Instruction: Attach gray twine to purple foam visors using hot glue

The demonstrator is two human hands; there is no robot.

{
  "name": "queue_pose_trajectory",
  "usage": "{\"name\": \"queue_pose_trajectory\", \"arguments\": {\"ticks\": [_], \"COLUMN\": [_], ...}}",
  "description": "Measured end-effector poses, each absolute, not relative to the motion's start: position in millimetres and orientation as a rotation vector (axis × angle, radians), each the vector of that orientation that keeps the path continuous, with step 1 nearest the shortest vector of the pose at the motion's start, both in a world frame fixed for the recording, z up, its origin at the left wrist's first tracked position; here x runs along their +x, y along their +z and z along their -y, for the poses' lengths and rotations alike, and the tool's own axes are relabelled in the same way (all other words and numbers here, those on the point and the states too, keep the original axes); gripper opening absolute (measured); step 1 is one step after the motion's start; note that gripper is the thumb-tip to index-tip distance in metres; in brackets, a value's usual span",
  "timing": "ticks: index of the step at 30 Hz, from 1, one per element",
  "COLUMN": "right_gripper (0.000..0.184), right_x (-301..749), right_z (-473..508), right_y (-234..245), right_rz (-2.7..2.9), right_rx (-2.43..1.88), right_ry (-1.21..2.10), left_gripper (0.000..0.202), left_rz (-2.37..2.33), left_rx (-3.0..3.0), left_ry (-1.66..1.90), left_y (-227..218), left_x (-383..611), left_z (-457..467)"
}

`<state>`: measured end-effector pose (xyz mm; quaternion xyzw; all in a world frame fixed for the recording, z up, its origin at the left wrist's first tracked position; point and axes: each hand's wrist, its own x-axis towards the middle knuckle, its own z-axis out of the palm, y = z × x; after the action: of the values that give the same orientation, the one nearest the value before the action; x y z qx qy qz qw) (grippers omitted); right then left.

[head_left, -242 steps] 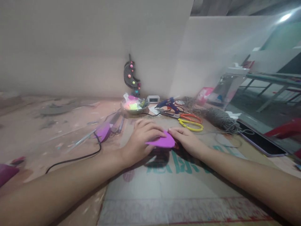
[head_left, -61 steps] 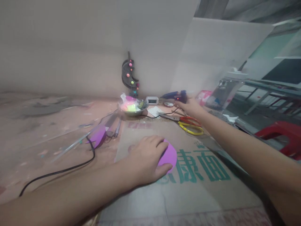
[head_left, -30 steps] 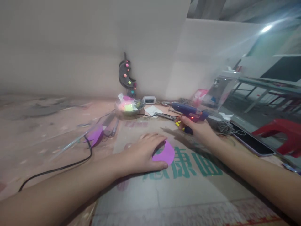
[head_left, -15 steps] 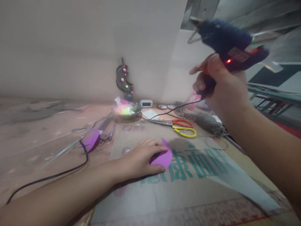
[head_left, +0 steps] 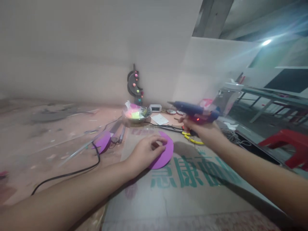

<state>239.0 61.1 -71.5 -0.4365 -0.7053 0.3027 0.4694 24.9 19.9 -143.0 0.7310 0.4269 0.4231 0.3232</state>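
Note:
Wrapped around the handle of a dark blue hot glue gun [head_left: 189, 108], my right hand [head_left: 198, 125] holds it above the back part of the cardboard. The gun's nozzle points left and a small red light glows on its side; the picture is smeared there. My left hand [head_left: 148, 149] rests on a purple curved paper piece [head_left: 168, 152], its thumb and fingers curled together at the paper's inner edge. Under that paper lies the cardboard sheet [head_left: 183, 202] with green printed characters. Yellow-handled scissors [head_left: 193, 140] lie partly hidden behind my right hand.
A second purple piece [head_left: 103, 141] lies at the left by a black cord [head_left: 69, 174]. Behind are a bowl of colourful bits [head_left: 137, 119], a white digital clock [head_left: 155, 108] and a dark crescent ornament [head_left: 133, 84]. A red stool [head_left: 284, 146] stands at the right.
My right hand has lowered the glue gun from high at the right toward the cardboard, levelling it. My left hand's fingers have drawn closer together over the purple paper. The view has shifted rightward.

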Motion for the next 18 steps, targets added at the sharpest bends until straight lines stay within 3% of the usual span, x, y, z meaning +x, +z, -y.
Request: {"name": "queue_pose_trajectory", "arguments": {"ticks": [5, 18], "right_gripper": [0.024, 0.018], "right_x": [232, 236], "right_z": [-55, -42], "right_y": [-112, -132], "right_rz": [1.723, 1.768], "right_rx": [-1.111, -1.107], "right_ry": [0.909, 0.937], "left_gripper": [0.019, 0.042], "left_rz": [-1.096, -0.970], "left_rx": [1.959, 1.334], "left_ry": [1.126, 1.130], "left_y": [-143, -134], "left_x": [24, 20], "left_z": [-20, -32]}}
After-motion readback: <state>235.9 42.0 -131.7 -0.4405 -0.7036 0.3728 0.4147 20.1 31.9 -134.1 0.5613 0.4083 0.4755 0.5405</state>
